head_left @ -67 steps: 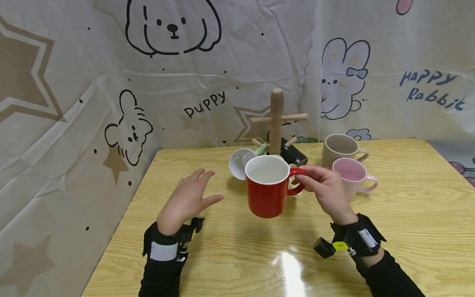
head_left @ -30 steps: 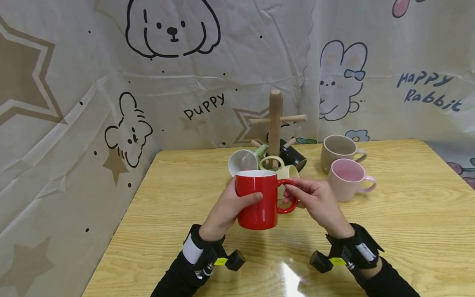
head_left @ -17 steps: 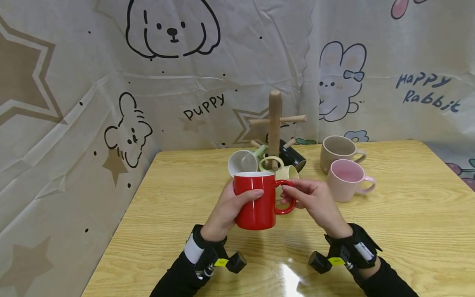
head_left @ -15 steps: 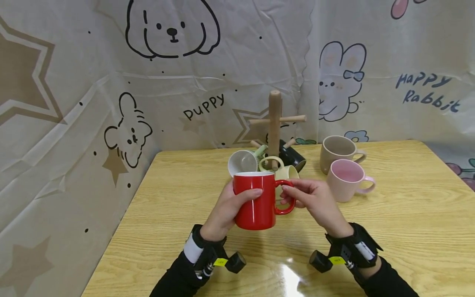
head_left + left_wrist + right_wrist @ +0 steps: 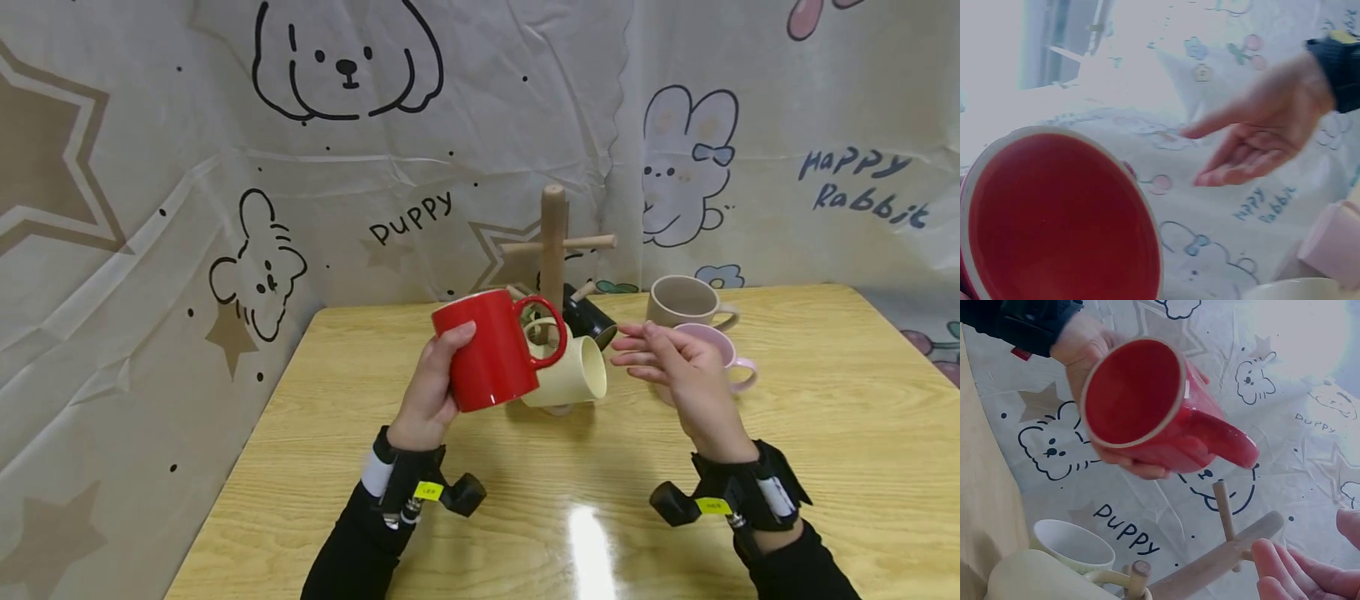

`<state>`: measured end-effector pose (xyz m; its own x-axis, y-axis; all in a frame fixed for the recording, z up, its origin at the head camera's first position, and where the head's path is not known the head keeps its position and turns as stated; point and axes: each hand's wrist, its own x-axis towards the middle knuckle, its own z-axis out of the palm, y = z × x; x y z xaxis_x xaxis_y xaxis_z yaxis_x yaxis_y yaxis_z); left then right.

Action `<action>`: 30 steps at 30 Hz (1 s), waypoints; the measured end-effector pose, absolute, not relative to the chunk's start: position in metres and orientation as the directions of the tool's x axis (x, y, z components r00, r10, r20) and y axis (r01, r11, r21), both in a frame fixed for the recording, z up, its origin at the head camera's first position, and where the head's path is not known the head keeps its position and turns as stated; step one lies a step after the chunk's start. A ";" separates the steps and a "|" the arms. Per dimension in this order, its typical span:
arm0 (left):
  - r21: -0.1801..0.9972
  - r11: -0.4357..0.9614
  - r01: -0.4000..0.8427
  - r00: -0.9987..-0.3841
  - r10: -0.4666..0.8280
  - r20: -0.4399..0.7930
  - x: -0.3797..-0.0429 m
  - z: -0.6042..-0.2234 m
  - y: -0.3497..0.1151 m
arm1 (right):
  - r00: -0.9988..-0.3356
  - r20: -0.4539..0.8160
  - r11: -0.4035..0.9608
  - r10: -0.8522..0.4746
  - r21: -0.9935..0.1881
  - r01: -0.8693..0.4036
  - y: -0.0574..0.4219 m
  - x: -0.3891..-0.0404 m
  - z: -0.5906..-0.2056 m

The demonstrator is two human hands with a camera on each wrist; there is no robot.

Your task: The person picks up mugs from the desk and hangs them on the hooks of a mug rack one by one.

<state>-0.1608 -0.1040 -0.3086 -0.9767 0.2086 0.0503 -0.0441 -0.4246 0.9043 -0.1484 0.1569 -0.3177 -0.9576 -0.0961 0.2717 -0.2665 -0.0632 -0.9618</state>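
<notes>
My left hand (image 5: 429, 383) grips the body of a red mug (image 5: 491, 358), thumb across its front. The mug is raised off the table and tilted, its handle pointing right toward a wooden mug stand (image 5: 552, 221) behind it. My right hand (image 5: 697, 392) is apart from the mug, fingers extended and holding nothing, in front of a pink mug (image 5: 722, 343). On the stand's lower pegs hang a cream mug (image 5: 583, 375) and a black mug (image 5: 591, 321). A pale green mug (image 5: 1075, 540) shows in the right wrist view; the red mug hides it from the head view.
A grey-brown mug (image 5: 678, 302) stands upright behind the pink one at the table's back right. The stand's upper pegs (image 5: 592, 242) carry no mug. A printed cloth (image 5: 360, 192) hangs behind the wooden table (image 5: 300, 467).
The left hand took hold of the red mug's body, then lifted and tilted it up toward the stand. The right hand let go of its handle and moved right.
</notes>
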 end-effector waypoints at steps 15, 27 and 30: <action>0.820 -0.567 0.080 -0.991 0.046 0.129 -0.202 -0.282 -0.107 | -0.948 0.283 -0.123 -0.144 -0.956 -0.267 0.153 -0.151 -0.321; 0.810 -0.583 0.072 -0.994 0.025 0.106 -0.214 -0.288 -0.101 | -0.958 0.243 -0.078 -0.151 -0.969 -0.234 0.150 -0.152 -0.322; 0.807 -0.586 0.067 -0.995 0.026 0.101 -0.216 -0.290 -0.100 | -0.962 0.225 -0.052 -0.156 -0.974 -0.219 0.150 -0.152 -0.323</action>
<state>-0.2161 -0.1004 -0.2899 -0.9945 0.0257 0.1013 0.0671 -0.5863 0.8073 -0.1523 0.1504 -0.3228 -0.9618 -0.1562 0.2247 -0.2191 -0.0520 -0.9743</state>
